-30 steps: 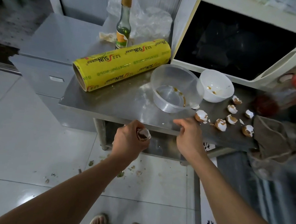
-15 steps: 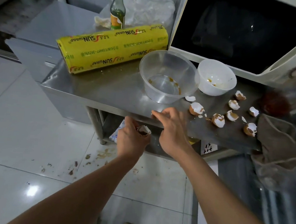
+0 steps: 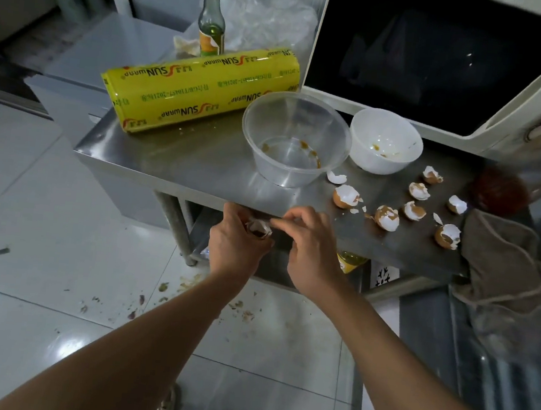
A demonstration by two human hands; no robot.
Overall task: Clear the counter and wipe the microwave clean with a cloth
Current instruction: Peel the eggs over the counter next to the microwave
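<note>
- I judge the likeliest slip is at the handover: my left hand (image 3: 239, 238) is cupped below the front edge of the tabletop (image 3: 180, 165), and any bit I sweep off could miss it and land on the floor (image 3: 61, 216), where crumbs already lie.
- The shells (image 3: 260, 228) in that hand are thin and already broken. If I squeeze harder they could crumble and shed more pieces.
- More eggshells (image 3: 387, 218) lie scattered on the right part of the tabletop, some with brown residue. Reaching for them with a full left hand could spill what I already hold.
- The clear bowl (image 3: 294, 139) stands just behind my right hand (image 3: 308, 242), near the front edge. A careless swing of my wrist could knock it.
- The brown cloth (image 3: 503, 259) hangs over the right end of the tabletop, untouched. The microwave (image 3: 445, 56) stands at the back with its dark door; I judge the wiping has not begun.
- Left hand: held just below the tabletop's front edge, fingers curled round the shells, gripping them.
- Right hand: right beside the left, at the tabletop's edge, fingers (image 3: 289, 217) bent and drawn together toward the shells. I cannot tell whether they pinch a fragment or only touch.
- Both forearms reach forward from the bottom of the view and meet at the edge.
- The yellow wrap roll (image 3: 200, 94) and bottle (image 3: 211, 28) sit at the back left, well clear of my hands.
</note>
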